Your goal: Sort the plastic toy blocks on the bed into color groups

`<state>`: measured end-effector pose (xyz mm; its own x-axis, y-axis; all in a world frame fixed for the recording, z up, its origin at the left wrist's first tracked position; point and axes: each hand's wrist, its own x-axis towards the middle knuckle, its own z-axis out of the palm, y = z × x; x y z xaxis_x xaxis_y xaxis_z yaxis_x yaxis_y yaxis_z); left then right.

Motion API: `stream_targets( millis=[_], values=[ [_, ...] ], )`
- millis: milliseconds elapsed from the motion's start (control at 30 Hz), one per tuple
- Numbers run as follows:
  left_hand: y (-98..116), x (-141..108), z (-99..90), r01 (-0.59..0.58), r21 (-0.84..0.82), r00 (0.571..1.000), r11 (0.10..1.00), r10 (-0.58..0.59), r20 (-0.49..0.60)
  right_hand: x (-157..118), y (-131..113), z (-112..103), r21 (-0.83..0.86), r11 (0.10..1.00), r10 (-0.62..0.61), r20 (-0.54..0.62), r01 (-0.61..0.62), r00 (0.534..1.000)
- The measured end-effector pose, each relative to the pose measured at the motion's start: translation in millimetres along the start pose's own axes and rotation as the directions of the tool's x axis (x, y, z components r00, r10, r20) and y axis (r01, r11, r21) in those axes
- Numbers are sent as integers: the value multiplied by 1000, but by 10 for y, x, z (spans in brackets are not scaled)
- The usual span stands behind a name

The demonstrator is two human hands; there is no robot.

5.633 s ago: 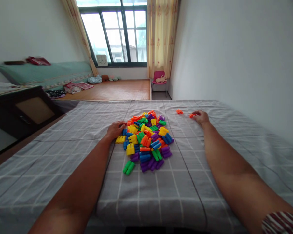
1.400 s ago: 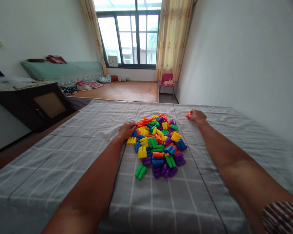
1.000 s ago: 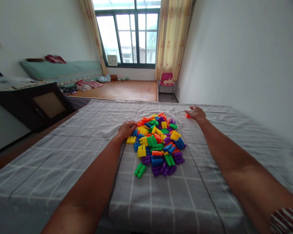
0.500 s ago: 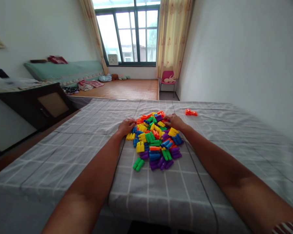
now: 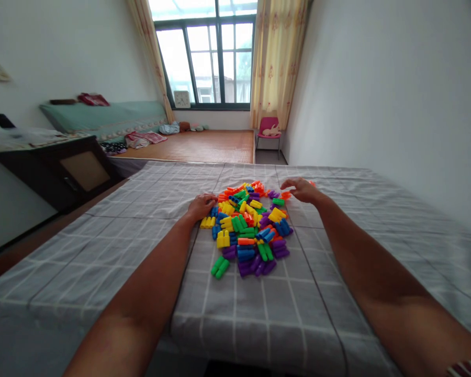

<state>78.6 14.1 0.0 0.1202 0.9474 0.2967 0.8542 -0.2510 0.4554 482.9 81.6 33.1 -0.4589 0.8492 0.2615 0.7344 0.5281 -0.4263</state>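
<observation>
A heap of plastic building blocks (image 5: 246, 232) in orange, yellow, green, blue and purple lies on the checked cloth in front of me. Against the heap's left edge rests my left hand (image 5: 202, 206), fingers stretched toward the blocks. My right hand (image 5: 303, 190) is off the heap's far right side, with its fingers apart. Just under its fingertips is a loose orange block (image 5: 286, 195); whether they touch I cannot tell. A green block (image 5: 278, 201) lies close by. Behind the right hand, the separate orange blocks (image 5: 312, 184) are mostly hidden.
The grey checked cloth (image 5: 133, 246) covers the table. Beyond it stands a bed with a brown mat (image 5: 215, 145), and a pink chair (image 5: 268, 128) by the curtain. A dark cabinet (image 5: 78, 162) is at the left, a white wall (image 5: 396, 94) at the right.
My right hand has moved right, away from the heap, toward the separate orange blocks. Some blocks at the heap's far right now show uncovered. My left hand has stayed nearly in place.
</observation>
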Motion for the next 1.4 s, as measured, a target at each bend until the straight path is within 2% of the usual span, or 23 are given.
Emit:
stream_targets(
  millis=[100,200,267,400,467,567,700,767,833,900,933,1000,1067,1133,1200,1267,1333,1400],
  values=[
    [10,-7,-11,10,-25,1000,1000,-10,-7,-61,125,-41,-77,985,159,78,-153,984],
    [-9,2,-36,37,-76,999,996,-39,-18,-99,174,-93,-126,963,239,4,-237,971],
    [-48,16,-66,48,-115,997,992,-54,-53,-121,194,-137,-128,949,289,0,-287,957],
    [-169,40,-110,59,-129,985,990,-79,-156,-176,234,-144,-32,919,392,174,-393,903],
    [-228,47,-99,87,-113,983,990,-104,-151,-186,254,-121,-30,933,359,175,-359,917],
    [-284,52,-54,126,-65,987,990,-132,-95,-168,286,-151,-140,946,307,88,-293,948],
    [-296,58,-15,113,-25,991,993,-115,-75,-146,293,-232,-403,870,316,15,-284,949],
    [-287,59,-17,105,-15,992,994,-106,-69,-145,259,-195,-432,860,310,16,-273,951],
    [-278,57,-27,103,-10,992,995,-103,-69,-139,215,-121,-330,911,292,90,-249,952],
    [-276,52,-39,110,-14,990,994,-111,-83,-127,192,-80,-154,963,249,179,-223,952],
    [-277,49,-44,115,-18,989,993,-116,-92,-123,197,-89,-76,975,222,192,-211,956],
    [-284,48,-49,123,-25,987,992,-125,-100,-127,241,-165,15,981,188,147,-193,971],
    [-289,51,-47,117,-25,988,993,-119,-94,-156,315,-274,32,978,199,124,-204,972],
    [-286,56,-44,109,-13,990,994,-110,-88,-204,391,-345,16,971,232,189,-240,954],
    [-273,56,-46,103,0,991,995,-103,-84,-252,453,-344,14,964,253,260,-265,932],
    [-255,49,-55,103,8,992,995,-102,-79,-285,509,-297,54,964,237,275,-261,932],
    [-239,38,-68,106,11,992,994,-105,-69,-298,582,-261,124,961,219,204,-247,954],
    [-229,30,-77,109,17,992,994,-107,-64,-296,688,-279,166,950,267,4,-264,964]
  ],
)
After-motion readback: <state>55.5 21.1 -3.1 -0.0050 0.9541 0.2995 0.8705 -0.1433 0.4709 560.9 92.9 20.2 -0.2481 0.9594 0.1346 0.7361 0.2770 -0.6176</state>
